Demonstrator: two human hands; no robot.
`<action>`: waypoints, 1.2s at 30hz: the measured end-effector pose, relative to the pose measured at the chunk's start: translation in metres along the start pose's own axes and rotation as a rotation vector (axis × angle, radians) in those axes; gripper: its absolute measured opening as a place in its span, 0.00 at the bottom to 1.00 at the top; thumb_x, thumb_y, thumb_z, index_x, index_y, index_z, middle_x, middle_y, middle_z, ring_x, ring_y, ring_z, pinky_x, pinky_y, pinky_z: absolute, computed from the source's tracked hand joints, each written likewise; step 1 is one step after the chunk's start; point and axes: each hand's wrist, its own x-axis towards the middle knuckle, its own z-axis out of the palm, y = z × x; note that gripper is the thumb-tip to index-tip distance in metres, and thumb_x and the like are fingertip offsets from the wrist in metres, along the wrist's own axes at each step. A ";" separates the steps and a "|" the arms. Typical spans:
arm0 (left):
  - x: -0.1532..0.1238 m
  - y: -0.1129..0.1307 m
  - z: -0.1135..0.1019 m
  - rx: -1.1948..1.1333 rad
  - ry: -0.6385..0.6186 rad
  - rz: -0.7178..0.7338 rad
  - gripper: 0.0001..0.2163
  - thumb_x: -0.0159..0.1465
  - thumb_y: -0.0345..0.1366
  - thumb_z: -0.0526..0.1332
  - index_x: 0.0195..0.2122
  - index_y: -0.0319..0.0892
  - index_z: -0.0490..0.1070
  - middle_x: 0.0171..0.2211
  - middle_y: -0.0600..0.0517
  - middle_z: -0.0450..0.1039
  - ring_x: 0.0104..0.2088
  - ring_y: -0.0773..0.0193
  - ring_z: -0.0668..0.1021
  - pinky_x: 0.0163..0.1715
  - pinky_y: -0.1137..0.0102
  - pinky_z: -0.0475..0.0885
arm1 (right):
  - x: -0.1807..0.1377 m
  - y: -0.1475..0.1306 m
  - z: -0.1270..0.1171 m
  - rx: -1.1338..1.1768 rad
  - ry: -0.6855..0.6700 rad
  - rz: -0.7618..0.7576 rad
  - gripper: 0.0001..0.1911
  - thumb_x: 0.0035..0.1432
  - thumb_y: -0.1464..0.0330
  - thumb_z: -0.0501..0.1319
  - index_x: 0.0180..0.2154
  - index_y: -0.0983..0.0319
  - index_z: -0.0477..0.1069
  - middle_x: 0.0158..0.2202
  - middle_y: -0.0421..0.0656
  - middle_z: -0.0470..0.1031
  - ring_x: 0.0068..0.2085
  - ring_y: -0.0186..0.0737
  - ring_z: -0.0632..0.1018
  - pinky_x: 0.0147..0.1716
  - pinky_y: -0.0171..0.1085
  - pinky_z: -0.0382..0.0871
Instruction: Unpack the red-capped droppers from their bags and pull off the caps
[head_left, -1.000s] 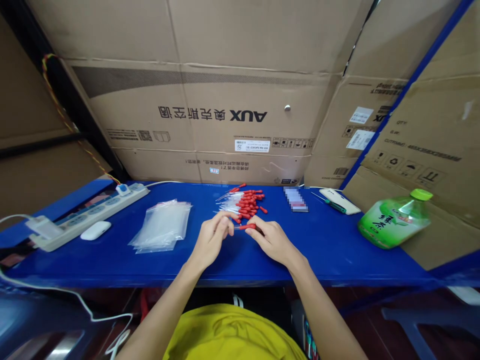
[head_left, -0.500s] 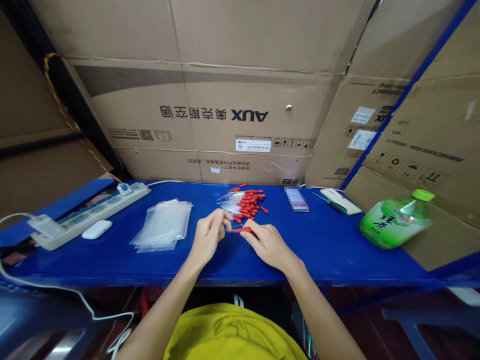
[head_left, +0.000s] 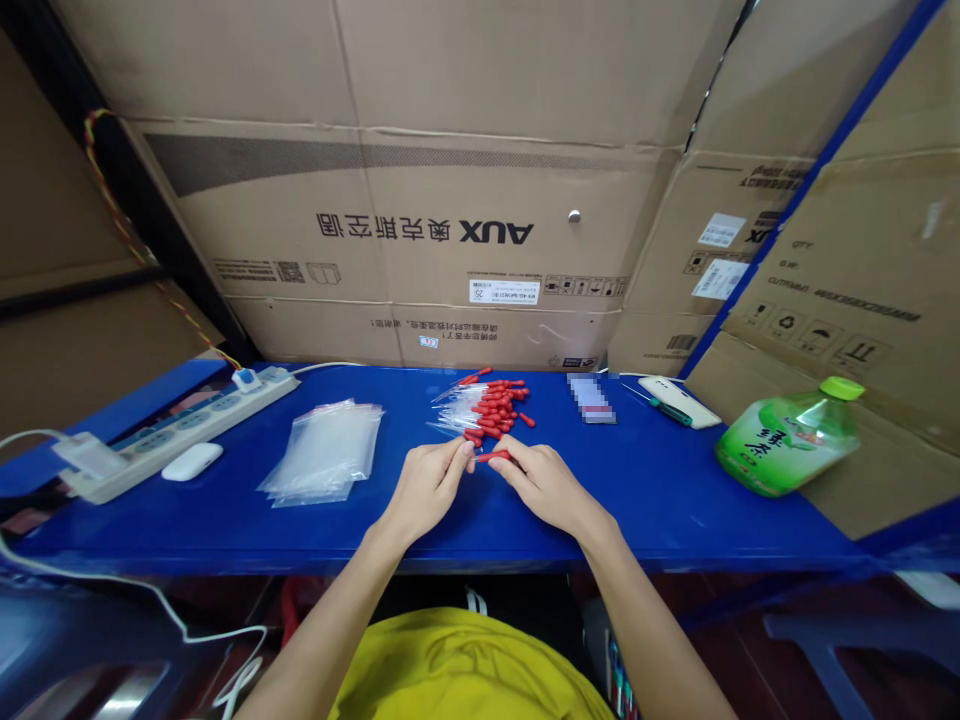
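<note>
Both my hands meet at the middle of the blue table. My left hand is closed in a pinch on the clear end of a small dropper with a red bulb. My right hand pinches the red bulb end of the same dropper. Just beyond my fingers lies a pile of several red-bulbed droppers. A stack of clear plastic bags lies to the left of my left hand.
A white power strip and a white mouse-like object sit at the far left. A green bottle lies at the right, with a white device and a screwdriver behind. Cardboard boxes wall the back.
My hands shifted slightly and closed together again on the dropper; the left fingers moved toward the right hand.
</note>
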 end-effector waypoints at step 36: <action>-0.003 -0.009 0.005 0.090 0.259 0.101 0.25 0.73 0.40 0.55 0.17 0.39 0.57 0.16 0.57 0.52 0.19 0.72 0.54 0.25 0.69 0.50 | -0.002 -0.004 0.001 0.032 0.004 -0.117 0.18 0.74 0.59 0.52 0.32 0.58 0.68 0.27 0.38 0.71 0.29 0.36 0.70 0.35 0.34 0.57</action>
